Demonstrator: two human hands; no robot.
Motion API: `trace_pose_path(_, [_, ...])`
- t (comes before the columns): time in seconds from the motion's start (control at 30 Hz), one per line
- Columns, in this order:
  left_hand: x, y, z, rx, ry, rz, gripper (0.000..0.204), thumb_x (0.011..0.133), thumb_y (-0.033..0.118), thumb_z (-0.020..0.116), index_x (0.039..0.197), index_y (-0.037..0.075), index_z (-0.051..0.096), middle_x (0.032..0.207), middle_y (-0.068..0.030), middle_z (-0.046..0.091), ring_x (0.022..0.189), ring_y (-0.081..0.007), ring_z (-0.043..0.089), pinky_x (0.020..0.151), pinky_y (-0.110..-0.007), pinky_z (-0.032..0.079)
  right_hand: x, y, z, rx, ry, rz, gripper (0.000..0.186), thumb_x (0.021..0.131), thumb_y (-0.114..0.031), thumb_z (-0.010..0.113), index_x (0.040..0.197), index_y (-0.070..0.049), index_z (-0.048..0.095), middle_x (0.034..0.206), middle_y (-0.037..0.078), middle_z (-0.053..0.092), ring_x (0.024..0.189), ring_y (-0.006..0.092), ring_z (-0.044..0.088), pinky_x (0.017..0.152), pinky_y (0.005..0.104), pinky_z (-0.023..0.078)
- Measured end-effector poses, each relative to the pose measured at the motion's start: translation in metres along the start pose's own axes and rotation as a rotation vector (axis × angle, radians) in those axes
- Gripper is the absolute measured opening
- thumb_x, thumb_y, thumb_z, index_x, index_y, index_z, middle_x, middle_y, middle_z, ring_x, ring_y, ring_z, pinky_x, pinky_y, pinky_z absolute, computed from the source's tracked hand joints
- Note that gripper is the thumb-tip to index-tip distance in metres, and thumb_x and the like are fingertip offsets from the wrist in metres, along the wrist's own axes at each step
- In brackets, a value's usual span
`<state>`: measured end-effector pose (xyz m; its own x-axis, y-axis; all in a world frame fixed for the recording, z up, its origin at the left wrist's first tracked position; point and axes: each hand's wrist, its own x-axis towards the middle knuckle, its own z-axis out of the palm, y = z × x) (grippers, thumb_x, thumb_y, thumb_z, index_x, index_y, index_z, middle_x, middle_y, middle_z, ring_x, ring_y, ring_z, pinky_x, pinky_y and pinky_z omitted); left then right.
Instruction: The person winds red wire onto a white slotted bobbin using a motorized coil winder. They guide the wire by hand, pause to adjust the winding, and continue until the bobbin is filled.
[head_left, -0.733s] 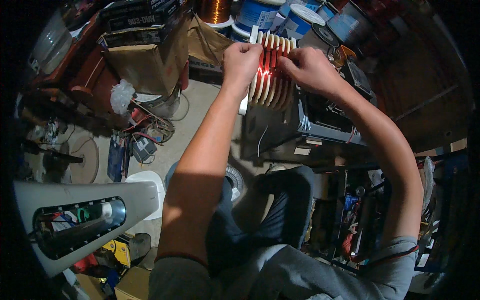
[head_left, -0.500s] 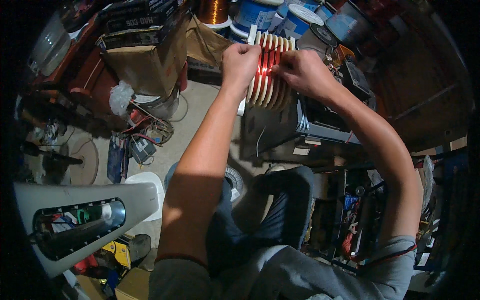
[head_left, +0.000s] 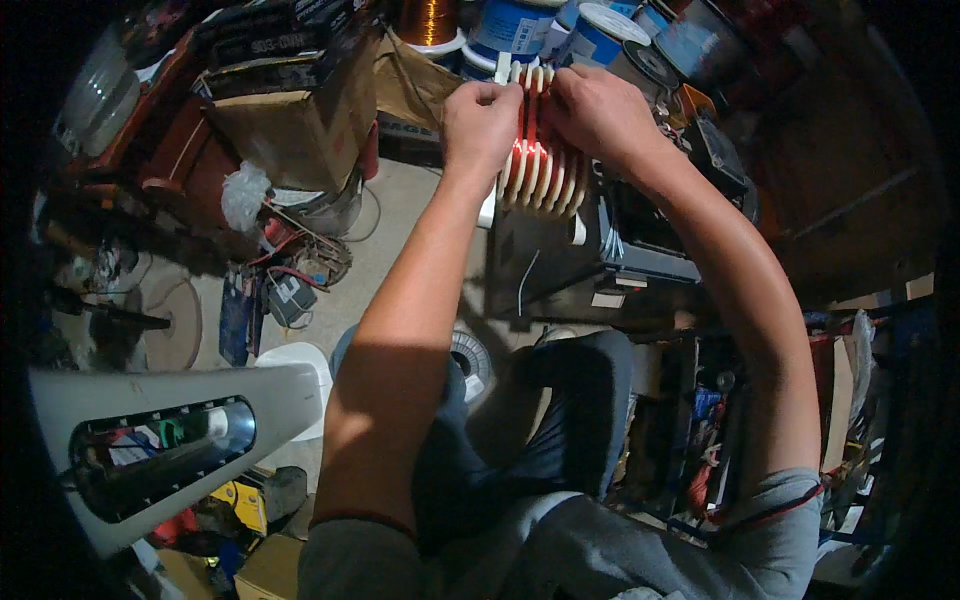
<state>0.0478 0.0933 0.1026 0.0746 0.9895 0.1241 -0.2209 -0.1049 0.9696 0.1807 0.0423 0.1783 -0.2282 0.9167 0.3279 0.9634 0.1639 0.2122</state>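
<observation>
In front of me stands a winding former [head_left: 545, 185] with several cream-coloured ribs, and red-orange coil wire [head_left: 532, 150] lies wound between them. My left hand [head_left: 478, 128] is closed at the former's upper left edge, thumb and fingers curled together. On the upper right side, my right hand [head_left: 605, 112] is closed too, its fingertips pressed in against the ribs. Whatever is pinched in either hand is hidden or too fine to make out. The right hand covers part of the former's upper right.
Behind the former are blue and white wire pails [head_left: 515, 28] and a copper wire spool [head_left: 430, 22]. A dark cabinet [head_left: 545, 265] sits below it. Cardboard boxes [head_left: 285, 130] stand left; a pale lamp-like arm [head_left: 290, 395] reaches in lower left, and a cluttered shelf [head_left: 690, 430] is at right.
My right hand has moved up along the former, from its middle to near its top, uncovering lower ribs. The left hand has hardly moved.
</observation>
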Motion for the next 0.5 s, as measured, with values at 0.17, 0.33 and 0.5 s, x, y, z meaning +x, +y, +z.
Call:
trace_pose_path(0.17, [-0.008,0.011,-0.003,0.056,-0.028,-0.032,0.026,0.076,0.02,0.067,0.087,-0.003,0.067,0.079,-0.0139,0.068,0.075,-0.0202,0.063,0.074,-0.032,0.048,-0.005,0.018,-0.012,0.11,0.066,-0.011,0.024,0.083,-0.023,0.064,0.095,-0.003,0.063,0.089,0.017,0.063,0.081,0.0345,0.062,0.071,0.0408,0.051])
trace_pose_path(0.33, [-0.004,0.005,-0.011,0.2,-0.026,0.007,0.028,0.072,0.018,0.066,0.091,-0.003,0.066,0.088,-0.0144,0.067,0.082,-0.0231,0.063,0.077,-0.032,0.048,-0.052,0.136,-0.077,0.703,0.452,0.623,0.031,0.086,-0.027,0.066,0.102,0.0,0.067,0.087,0.007,0.067,0.078,0.012,0.06,0.067,0.0254,0.048])
trace_pose_path(0.5, [-0.001,-0.009,0.013,0.24,-0.055,0.158,0.035,0.069,0.021,0.068,0.095,-0.003,0.064,0.092,-0.0172,0.066,0.089,-0.0267,0.062,0.081,-0.035,0.047,-0.223,0.383,-0.019,-0.011,0.031,0.897,0.027,0.086,-0.027,0.057,0.095,-0.002,0.065,0.091,0.018,0.065,0.077,0.0277,0.061,0.069,0.0383,0.048])
